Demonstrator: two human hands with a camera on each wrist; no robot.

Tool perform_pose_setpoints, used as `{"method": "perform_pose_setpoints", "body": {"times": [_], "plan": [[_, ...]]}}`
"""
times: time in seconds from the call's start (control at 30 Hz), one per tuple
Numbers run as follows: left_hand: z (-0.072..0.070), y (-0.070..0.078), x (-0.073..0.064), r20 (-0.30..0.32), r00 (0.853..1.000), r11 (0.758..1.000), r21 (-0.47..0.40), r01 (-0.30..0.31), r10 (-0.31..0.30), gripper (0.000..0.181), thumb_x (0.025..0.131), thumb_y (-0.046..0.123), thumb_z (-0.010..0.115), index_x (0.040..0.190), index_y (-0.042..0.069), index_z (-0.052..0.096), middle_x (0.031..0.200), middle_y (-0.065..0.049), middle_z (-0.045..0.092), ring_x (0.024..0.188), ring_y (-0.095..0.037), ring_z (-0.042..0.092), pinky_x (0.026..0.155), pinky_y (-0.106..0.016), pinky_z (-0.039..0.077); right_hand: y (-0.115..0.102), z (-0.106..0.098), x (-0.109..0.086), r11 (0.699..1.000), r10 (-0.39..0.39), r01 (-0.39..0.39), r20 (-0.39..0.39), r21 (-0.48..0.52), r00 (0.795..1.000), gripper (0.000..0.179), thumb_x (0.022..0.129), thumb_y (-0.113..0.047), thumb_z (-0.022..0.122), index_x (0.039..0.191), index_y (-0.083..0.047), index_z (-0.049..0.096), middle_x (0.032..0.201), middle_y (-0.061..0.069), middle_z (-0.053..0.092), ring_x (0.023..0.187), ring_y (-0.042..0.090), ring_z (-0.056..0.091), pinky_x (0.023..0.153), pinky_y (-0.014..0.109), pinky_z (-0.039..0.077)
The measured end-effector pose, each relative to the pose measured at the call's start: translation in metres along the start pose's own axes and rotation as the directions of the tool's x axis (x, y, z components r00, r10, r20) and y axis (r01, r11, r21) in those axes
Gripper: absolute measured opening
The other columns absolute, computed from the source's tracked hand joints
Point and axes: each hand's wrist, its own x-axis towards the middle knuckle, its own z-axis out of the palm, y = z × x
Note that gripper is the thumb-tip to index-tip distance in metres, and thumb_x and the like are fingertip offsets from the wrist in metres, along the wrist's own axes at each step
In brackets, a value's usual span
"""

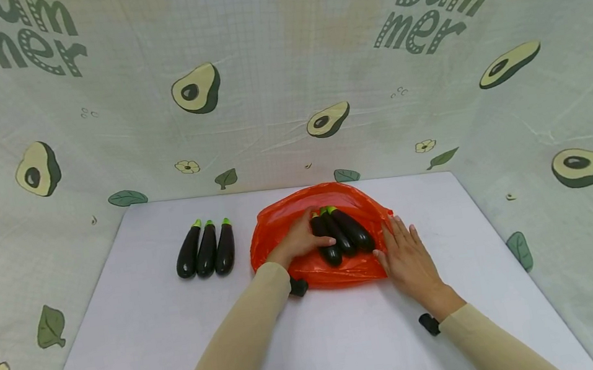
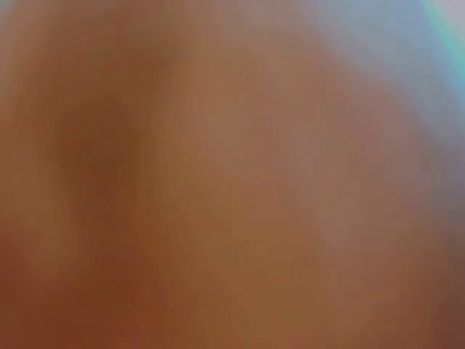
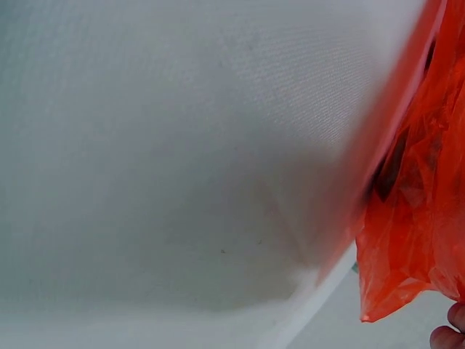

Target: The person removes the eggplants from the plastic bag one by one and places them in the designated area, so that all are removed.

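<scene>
An orange-red plastic bag (image 1: 331, 277) lies spread on the white table with three dark eggplants in its opening, green stem ends pointing away. The left hand (image 1: 298, 238) holds the leftmost eggplant (image 1: 332, 255), thumb across its near side and fingers by the stem. Beside it lie a middle eggplant (image 1: 340, 235) and a right one (image 1: 358, 233). At the bag's right edge, the right hand (image 1: 410, 260) rests with fingers extended against the plastic. In the right wrist view, fingertips (image 3: 447, 338) show below the bag (image 3: 414, 254). Blurred skin fills the left wrist view.
Three more eggplants (image 1: 206, 250) lie side by side left of the bag on the white table (image 1: 126, 345). A pale cloth (image 1: 261, 89) printed with avocados, leaves and lettering hangs behind and along both sides of the table.
</scene>
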Motion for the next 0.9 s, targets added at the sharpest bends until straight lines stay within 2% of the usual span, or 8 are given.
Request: {"method": "perform_pose_setpoints", "body": {"times": [0.17, 0.37, 0.5, 0.7, 0.77, 0.9], "plan": [[-0.001, 0.0, 0.0, -0.017, 0.999, 0.999, 0.022, 0.03, -0.03, 0.113, 0.083, 0.04, 0.089, 0.169, 0.019, 0.019, 0.166, -0.013, 0.038, 0.153, -0.036, 0.034, 0.127, -0.06, 0.028, 0.0, 0.0, 0.0, 1.0, -0.007, 0.007, 0.0, -0.008, 1.0, 0.073, 0.106, -0.036, 0.06, 0.158, 0.009, 0.036, 0.166, 0.032, 0.033, 0.157, 0.048, 0.026, 0.128, 0.064, 0.021], [-0.004, 0.002, -0.002, 0.066, 0.998, 0.989, -0.142, 0.029, -0.02, 0.105, 0.088, 0.019, 0.087, 0.168, 0.018, 0.019, 0.16, -0.015, 0.047, 0.145, -0.035, 0.046, 0.126, -0.057, 0.032, -0.001, -0.001, -0.001, 1.0, 0.003, -0.003, 0.016, -0.006, 1.0, 0.074, 0.106, -0.036, 0.06, 0.159, 0.009, 0.035, 0.167, 0.031, 0.031, 0.158, 0.048, 0.025, 0.128, 0.064, 0.018], [-0.007, 0.006, -0.005, 0.107, 0.993, 0.979, -0.195, 0.063, -0.042, 0.106, 0.089, 0.01, 0.083, 0.17, 0.023, 0.015, 0.163, -0.011, 0.042, 0.145, -0.035, 0.043, 0.127, -0.059, 0.029, -0.001, -0.001, -0.001, 1.0, 0.006, -0.006, 0.018, -0.005, 1.0, 0.074, 0.106, -0.036, 0.061, 0.159, 0.009, 0.035, 0.167, 0.031, 0.03, 0.158, 0.048, 0.025, 0.128, 0.064, 0.018], [-0.009, 0.008, -0.007, 0.132, 0.99, 0.979, -0.189, 0.076, -0.052, 0.102, 0.09, 0.009, 0.078, 0.17, 0.026, 0.017, 0.166, -0.005, 0.037, 0.139, -0.034, 0.046, 0.125, -0.057, 0.033, -0.001, -0.002, -0.001, 1.0, 0.006, -0.006, 0.021, -0.011, 1.0, 0.075, 0.106, -0.036, 0.061, 0.159, 0.008, 0.035, 0.167, 0.031, 0.03, 0.158, 0.047, 0.025, 0.128, 0.064, 0.018], [-0.009, 0.009, -0.007, 0.137, 0.99, 0.983, -0.171, 0.067, -0.043, 0.098, 0.091, 0.011, 0.078, 0.169, 0.026, 0.02, 0.166, -0.005, 0.038, 0.137, -0.034, 0.047, 0.124, -0.056, 0.035, -0.002, -0.002, 0.0, 1.0, 0.005, -0.005, 0.021, -0.01, 1.0, 0.074, 0.106, -0.036, 0.06, 0.159, 0.008, 0.035, 0.167, 0.031, 0.03, 0.158, 0.048, 0.025, 0.128, 0.064, 0.018], [-0.004, 0.009, -0.004, 0.123, 0.992, 0.992, -0.124, 0.033, -0.018, 0.096, 0.091, 0.021, 0.081, 0.168, 0.023, 0.024, 0.164, -0.007, 0.042, 0.143, -0.033, 0.045, 0.125, -0.058, 0.032, -0.002, -0.003, 0.0, 1.0, 0.004, -0.004, 0.023, -0.004, 1.0, 0.073, 0.106, -0.036, 0.059, 0.159, 0.009, 0.034, 0.167, 0.031, 0.03, 0.158, 0.048, 0.025, 0.128, 0.064, 0.018]]}}
